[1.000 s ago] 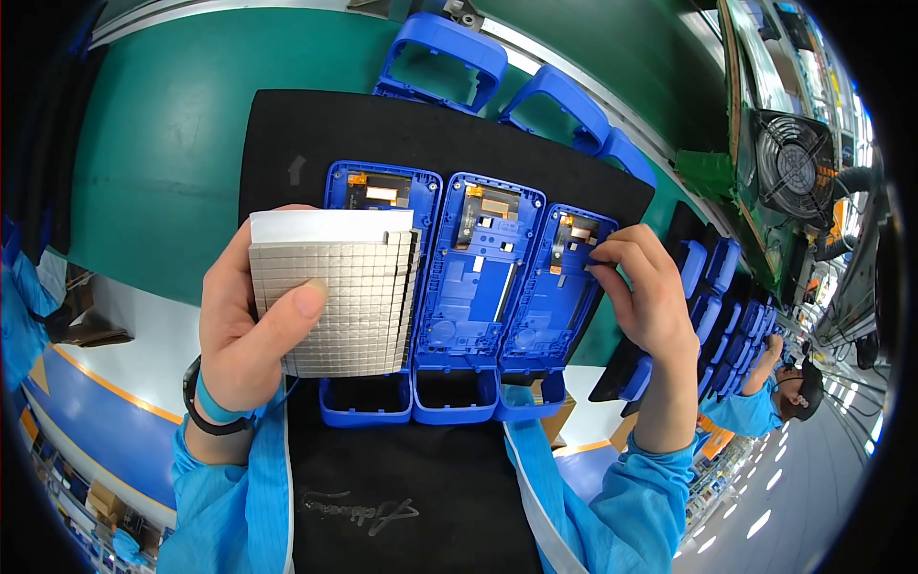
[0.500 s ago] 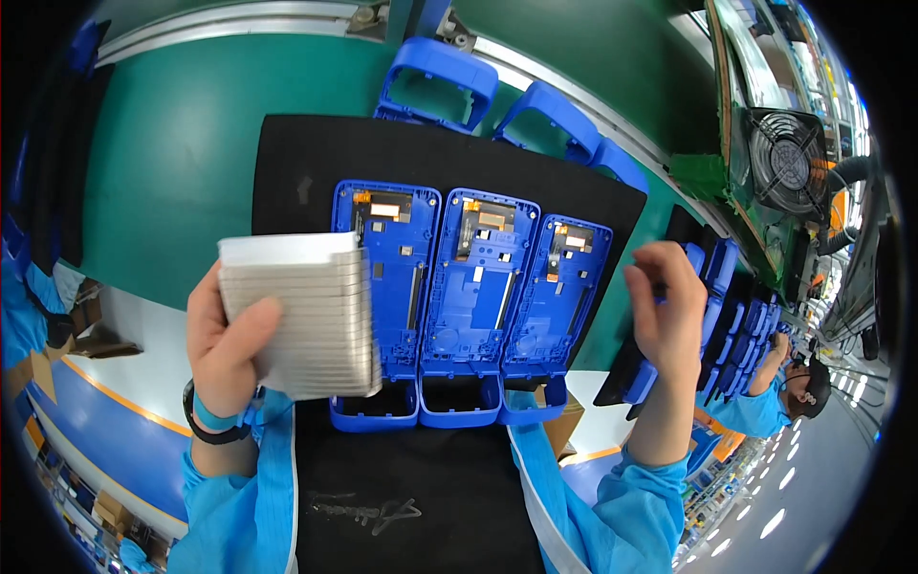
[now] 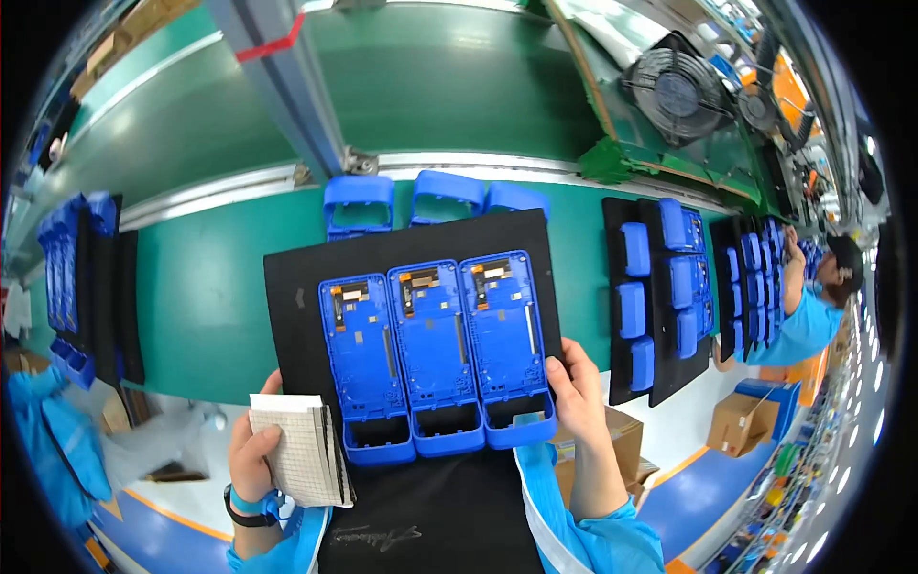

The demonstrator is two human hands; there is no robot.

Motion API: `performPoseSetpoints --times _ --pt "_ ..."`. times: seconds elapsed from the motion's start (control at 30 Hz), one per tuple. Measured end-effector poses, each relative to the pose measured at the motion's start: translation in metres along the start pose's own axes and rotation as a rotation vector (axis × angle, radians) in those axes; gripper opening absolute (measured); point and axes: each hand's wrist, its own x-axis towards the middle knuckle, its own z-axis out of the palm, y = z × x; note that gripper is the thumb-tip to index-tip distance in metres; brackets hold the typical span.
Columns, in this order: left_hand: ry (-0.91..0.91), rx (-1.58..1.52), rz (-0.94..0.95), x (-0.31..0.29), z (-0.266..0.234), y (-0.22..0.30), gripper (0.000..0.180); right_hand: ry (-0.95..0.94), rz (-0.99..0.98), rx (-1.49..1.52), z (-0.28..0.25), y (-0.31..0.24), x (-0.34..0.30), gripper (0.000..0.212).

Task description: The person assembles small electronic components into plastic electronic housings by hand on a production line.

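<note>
Three blue plastic housings [image 3: 432,349] mid-frame on a black board [image 3: 411,245], left fingers [image 3: 261,444] hugging a gridded sheet stack [image 3: 301,459] lower left, right fingers [image 3: 560,379] basically just gripping the board's edge.

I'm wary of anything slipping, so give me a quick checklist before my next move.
1. Three housings side by side on the black board: ok.
2. Pad held in the left hand: ok.
3. Left hand free of other things: not ok, the pad fills it.
4. Left hand's grip on the board: cannot tell, the pad hides it.
5. Right hand at the board's right edge: ok.
</note>
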Motion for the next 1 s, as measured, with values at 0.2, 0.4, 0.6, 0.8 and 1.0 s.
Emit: performPoseSetpoints --times 0.2,0.4,0.6,0.8,1.0 --pt "-0.106 -0.028 0.12 -0.011 0.01 0.001 0.081 0.011 -0.227 -0.126 -0.011 0.01 -0.004 0.036" --pt "-0.244 -0.129 0.249 -0.03 0.046 0.031 0.09 0.07 -0.307 0.158 -0.041 -0.016 -0.034 0.038" --pt "-0.536 -0.156 0.212 0.027 0.156 0.063 0.06 0.444 -0.44 0.306 -0.144 -0.018 -0.084 0.046" --pt "-0.927 -0.084 -0.099 0.132 0.342 0.037 0.039 0.833 -0.546 0.381 -0.23 0.033 -0.129 0.042" --pt "-0.809 -0.112 -0.228 0.19 0.472 -0.014 0.029 1.114 -0.529 0.508 -0.256 0.097 -0.102 0.026"
